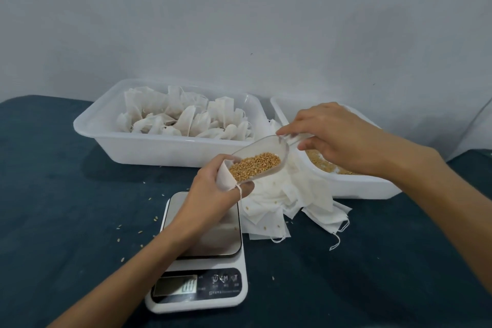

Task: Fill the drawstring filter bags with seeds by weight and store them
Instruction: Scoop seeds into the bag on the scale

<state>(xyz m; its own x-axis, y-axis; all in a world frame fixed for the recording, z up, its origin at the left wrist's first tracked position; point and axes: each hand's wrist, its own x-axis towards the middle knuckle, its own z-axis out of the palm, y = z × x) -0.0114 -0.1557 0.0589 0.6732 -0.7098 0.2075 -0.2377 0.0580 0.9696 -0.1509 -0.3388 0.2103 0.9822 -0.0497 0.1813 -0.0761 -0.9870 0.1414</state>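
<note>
My left hand point(213, 192) grips a white drawstring filter bag point(225, 177) with its mouth held open, above the far edge of the kitchen scale point(202, 255). My right hand point(335, 138) pinches the handle of a clear plastic scoop point(262, 158). The scoop holds golden seeds point(255, 165) and tilts down with its lip at the bag's mouth. More seeds lie in the white tray point(354, 184) on the right, under my right hand.
A large white tray point(165, 141) at the back left holds several filled bags. A loose pile of empty filter bags point(287, 208) lies between the scale and the right tray. Stray seeds dot the dark blue tabletop point(66, 208).
</note>
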